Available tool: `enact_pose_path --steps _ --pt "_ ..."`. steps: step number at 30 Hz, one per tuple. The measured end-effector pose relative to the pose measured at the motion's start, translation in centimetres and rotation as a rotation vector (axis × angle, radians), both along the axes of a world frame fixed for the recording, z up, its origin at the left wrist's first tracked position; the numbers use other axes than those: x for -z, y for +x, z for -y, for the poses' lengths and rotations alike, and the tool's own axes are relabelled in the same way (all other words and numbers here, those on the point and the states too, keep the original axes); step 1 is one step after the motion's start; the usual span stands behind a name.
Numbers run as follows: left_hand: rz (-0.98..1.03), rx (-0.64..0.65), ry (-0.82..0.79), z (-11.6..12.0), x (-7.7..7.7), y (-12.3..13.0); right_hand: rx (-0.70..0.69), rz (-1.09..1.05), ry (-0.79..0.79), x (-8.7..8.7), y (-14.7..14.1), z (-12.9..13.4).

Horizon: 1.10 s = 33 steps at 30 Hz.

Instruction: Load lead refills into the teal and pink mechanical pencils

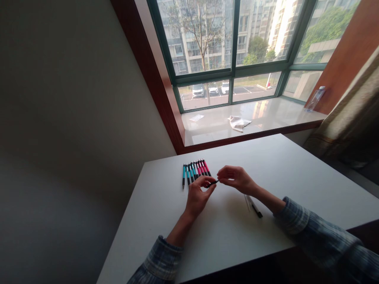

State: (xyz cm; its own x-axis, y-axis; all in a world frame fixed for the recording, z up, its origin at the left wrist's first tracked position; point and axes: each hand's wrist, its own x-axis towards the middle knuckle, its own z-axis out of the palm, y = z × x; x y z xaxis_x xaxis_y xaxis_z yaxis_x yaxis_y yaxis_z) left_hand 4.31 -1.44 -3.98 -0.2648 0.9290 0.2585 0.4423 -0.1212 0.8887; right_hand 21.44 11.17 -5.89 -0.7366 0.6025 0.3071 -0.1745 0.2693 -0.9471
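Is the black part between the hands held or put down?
Held: the left hand pinches the black part above the table. The right hand is at one end; whether it grips too, I cannot tell.

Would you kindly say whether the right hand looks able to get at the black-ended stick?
Probably yes: the black-ended stick lies on the table, its near end uncovered, though the right hand, busy at a slim dark piece with the left hand, must likely draw back.
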Motion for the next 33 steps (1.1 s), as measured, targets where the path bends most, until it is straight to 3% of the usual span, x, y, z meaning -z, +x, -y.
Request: enact_pose_path --steps 7,20,33 --pt "-0.024 0.028 0.021 0.0 -0.3 0.1 0.062 0.122 0.176 -0.7 0.2 0.5" --pt "-0.009 0.041 0.023 0.0 -0.4 0.2 0.026 0.277 0.382 -1.2 0.7 0.2" --pt "0.037 0.092 0.051 0.1 -0.4 0.3 -0.004 0.316 0.363 -1.8 0.7 0.7"
